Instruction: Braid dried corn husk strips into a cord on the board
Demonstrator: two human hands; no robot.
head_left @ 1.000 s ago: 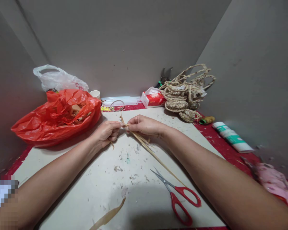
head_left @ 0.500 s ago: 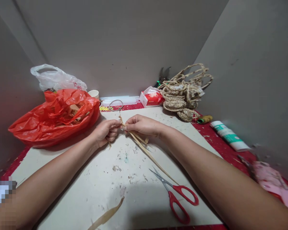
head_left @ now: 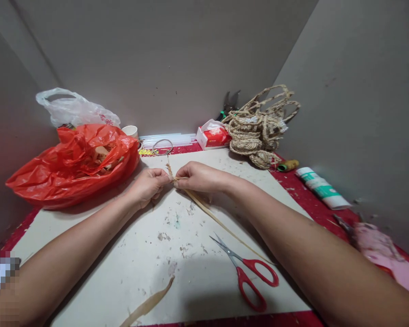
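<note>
My left hand (head_left: 153, 185) and my right hand (head_left: 197, 177) meet over the upper middle of the white board (head_left: 139, 254). Both are closed, pinching a dry, tan plant-fibre strip (head_left: 218, 221) between thumbs and fingers. A short twisted, frayed end (head_left: 169, 168) pokes up beyond the fingertips. The strip's long tail trails from under my right hand toward the lower right, its tip near my right forearm. Red-handled scissors (head_left: 248, 268) lie slightly spread on the board below that tail. Another loose tan strip (head_left: 150, 304) rests at the near edge. My fingers partly hide the pinched spot.
At left sits a red plastic bag (head_left: 71, 181) of dry fibre, with a white bag (head_left: 78, 109) behind. Across the back are a paper cup (head_left: 130, 131), clear sticks (head_left: 167, 140), a tissue pack (head_left: 213, 136) and coiled rope (head_left: 259, 127). A green-white roll (head_left: 322, 188) lies at right.
My fingers have shifted their pinch on the strip. Its tail has swung to the right, reaching past the scissors' handle, and a shorter loose piece below my right hand no longer shows.
</note>
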